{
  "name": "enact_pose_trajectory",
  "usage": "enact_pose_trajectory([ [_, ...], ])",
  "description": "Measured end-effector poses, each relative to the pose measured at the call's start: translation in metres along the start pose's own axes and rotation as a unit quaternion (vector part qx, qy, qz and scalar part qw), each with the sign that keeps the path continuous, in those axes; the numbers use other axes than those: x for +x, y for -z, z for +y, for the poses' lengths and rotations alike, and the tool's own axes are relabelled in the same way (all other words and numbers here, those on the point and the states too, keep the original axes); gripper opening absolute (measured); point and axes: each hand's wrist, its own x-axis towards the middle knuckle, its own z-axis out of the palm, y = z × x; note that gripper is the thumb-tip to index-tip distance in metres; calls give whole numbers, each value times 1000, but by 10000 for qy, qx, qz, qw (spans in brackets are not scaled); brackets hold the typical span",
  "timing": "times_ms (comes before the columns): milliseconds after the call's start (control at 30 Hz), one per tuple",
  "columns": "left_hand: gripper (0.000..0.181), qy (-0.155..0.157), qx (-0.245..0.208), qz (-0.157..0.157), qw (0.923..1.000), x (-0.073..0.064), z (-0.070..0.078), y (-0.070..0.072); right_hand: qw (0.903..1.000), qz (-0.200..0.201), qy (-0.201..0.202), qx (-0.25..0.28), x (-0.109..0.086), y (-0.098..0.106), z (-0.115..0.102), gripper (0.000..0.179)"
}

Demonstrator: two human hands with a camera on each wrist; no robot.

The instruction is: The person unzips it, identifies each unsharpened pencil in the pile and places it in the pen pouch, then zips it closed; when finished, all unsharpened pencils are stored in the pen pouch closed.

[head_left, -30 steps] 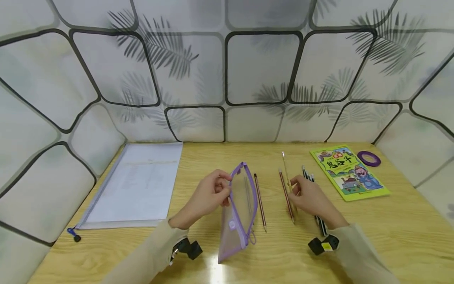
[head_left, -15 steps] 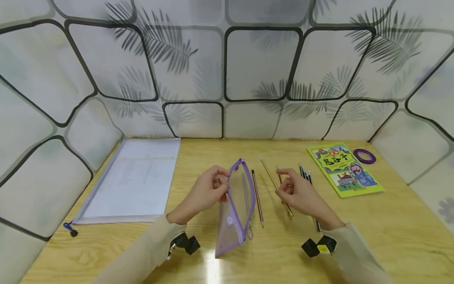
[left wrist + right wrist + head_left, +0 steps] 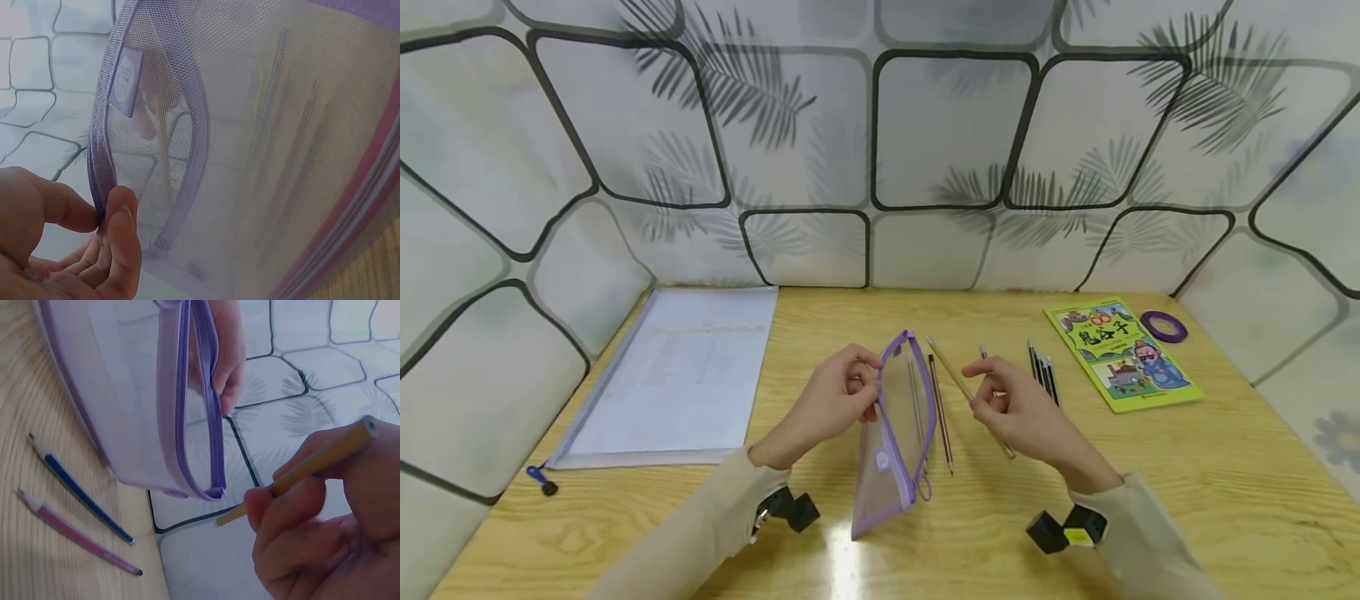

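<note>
A purple-trimmed mesh pencil pouch [image 3: 877, 500] stands on its side on the table, unzipped, its mouth gaping rightward. My left hand [image 3: 835, 398] pinches the upper left edge of that mouth between thumb and fingers. Just right of the pouch, my right hand [image 3: 1022, 414] holds a yellow pencil [image 3: 951, 372] slantwise, one end pointing at the pouch's mouth. In the right wrist view, thumb and fingers grip the yellow pencil [image 3: 325, 459] near its middle. A dark red pencil [image 3: 942, 421] lies between pouch and right hand. Several pencils [image 3: 294, 150] show faintly through the mesh.
Several dark pencils [image 3: 1049, 382] lie right of my right hand, which partly hides another pencil [image 3: 982, 351]. Farther right are a green picture-covered book [image 3: 1123, 367] and a purple tape roll [image 3: 1180, 329]. A clear zip folder with papers [image 3: 662, 383] lies at left.
My right hand has lifted the yellow pencil from the table and carried it left, tilting it toward the pouch. My left hand keeps its pinch on the pouch edge.
</note>
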Motion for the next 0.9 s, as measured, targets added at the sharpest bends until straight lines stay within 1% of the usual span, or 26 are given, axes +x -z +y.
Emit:
enact_pose_trajectory([
  [100,23,11,-3,-8,10000,0,1,0,9995,-209,-45,221,-2,-1,-6,36],
  [200,22,14,-12,-1,10000,0,2,0,9980,-450,16,445,-5,-3,-11,36],
  [433,22,7,-53,-5,10000,0,4,1,9914,-978,318,804,-7,-10,-19,39],
  [600,23,12,-76,-27,10000,-1,3,1,9878,-1242,276,901,-2,-14,-22,43],
  [733,23,76,-84,-62,9999,-1,3,1,9854,-1399,179,951,5,-18,-24,46],
  [900,22,95,-73,-89,9999,-2,3,0,9844,-1379,-59,1092,13,-26,-27,45],
])
